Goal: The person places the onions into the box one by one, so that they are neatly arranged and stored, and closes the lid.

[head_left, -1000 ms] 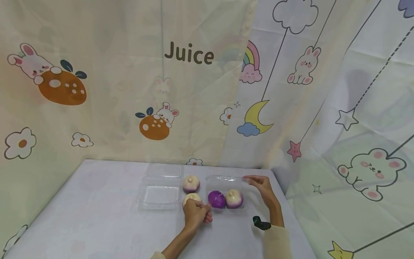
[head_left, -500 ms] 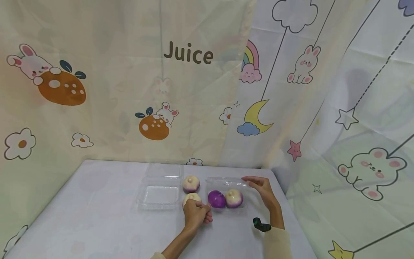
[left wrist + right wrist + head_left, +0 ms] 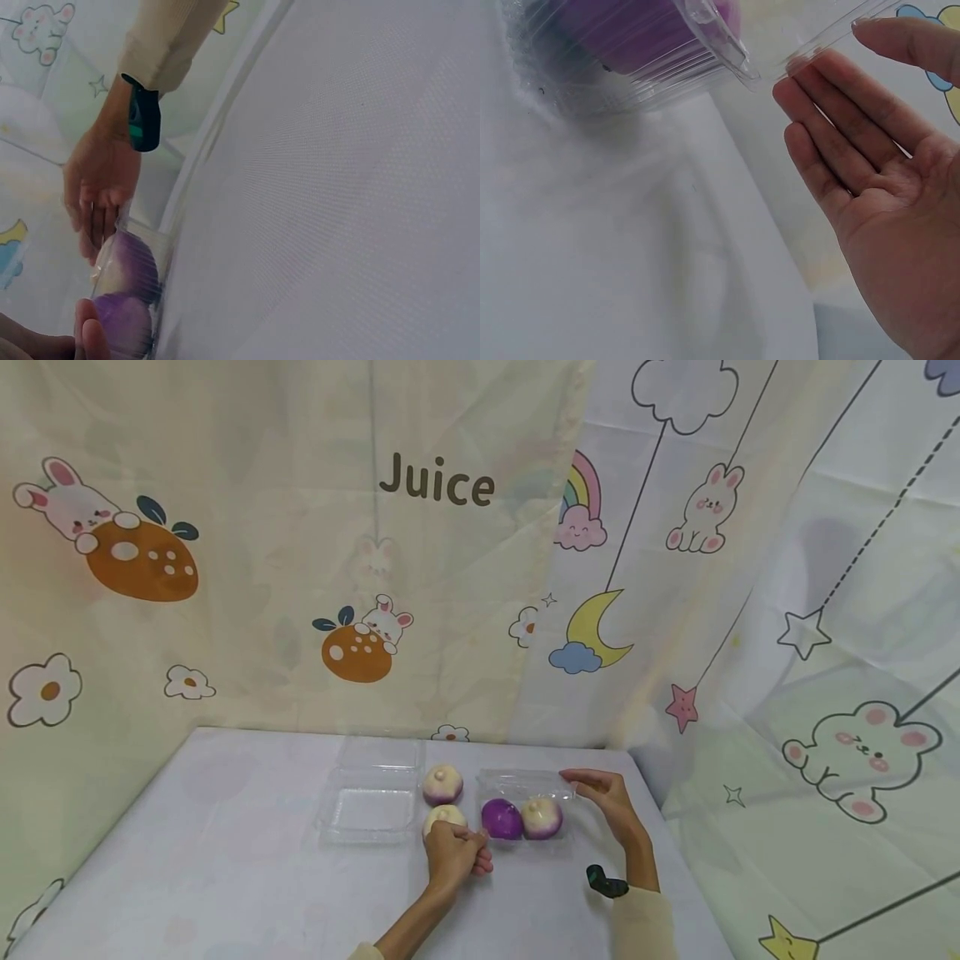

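Right hand (image 3: 611, 802) pinches edge of clear lid (image 3: 517, 784) between thumb and nearly straight fingers; left hand (image 3: 453, 857) at left edge of clear box (image 3: 652, 90), whether gripping we cannot tell, cut off in its wrist view
Box right of centre on table (image 3: 262, 877), purple bulb (image 3: 502, 819) and cream-topped bulb (image 3: 542, 819) inside
Nearer loose bulb (image 3: 446, 815) half hidden from us, farther loose bulb (image 3: 443, 785) whole
Ribbed thin plastic, glossy round skins

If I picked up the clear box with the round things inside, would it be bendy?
The clear box may bend, since its plastic looks thin and ridged. Its lid might flop, since it isn't closed. The purple thing and its paler neighbour look round, so they could roll.
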The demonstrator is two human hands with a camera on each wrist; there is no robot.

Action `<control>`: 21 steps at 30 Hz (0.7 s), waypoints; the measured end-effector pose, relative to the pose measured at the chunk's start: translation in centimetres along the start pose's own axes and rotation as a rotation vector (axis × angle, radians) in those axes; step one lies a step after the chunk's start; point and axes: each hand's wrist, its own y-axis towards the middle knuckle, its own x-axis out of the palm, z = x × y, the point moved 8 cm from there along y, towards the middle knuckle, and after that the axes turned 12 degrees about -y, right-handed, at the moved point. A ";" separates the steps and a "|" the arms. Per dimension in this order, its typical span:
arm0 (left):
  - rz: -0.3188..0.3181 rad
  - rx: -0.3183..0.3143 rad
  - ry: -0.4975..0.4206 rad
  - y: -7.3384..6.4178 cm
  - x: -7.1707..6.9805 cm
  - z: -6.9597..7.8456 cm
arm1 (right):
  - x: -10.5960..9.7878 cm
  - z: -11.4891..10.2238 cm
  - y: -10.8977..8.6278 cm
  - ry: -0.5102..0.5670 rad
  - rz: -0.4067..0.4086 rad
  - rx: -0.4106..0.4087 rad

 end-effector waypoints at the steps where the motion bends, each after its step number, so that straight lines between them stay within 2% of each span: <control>1: -0.001 -0.001 -0.001 0.0 0.0 0.0 | 0.0 0.0 0.0 0.004 -0.001 -0.005; 16: 0.007 0.023 0.000 -0.1 -0.2 0.2 | 0.7 -0.4 -0.6 0.055 0.008 -0.059; 21: 0.014 0.007 0.000 -0.2 -0.2 0.1 | 0.8 -0.3 -0.8 0.070 0.006 -0.084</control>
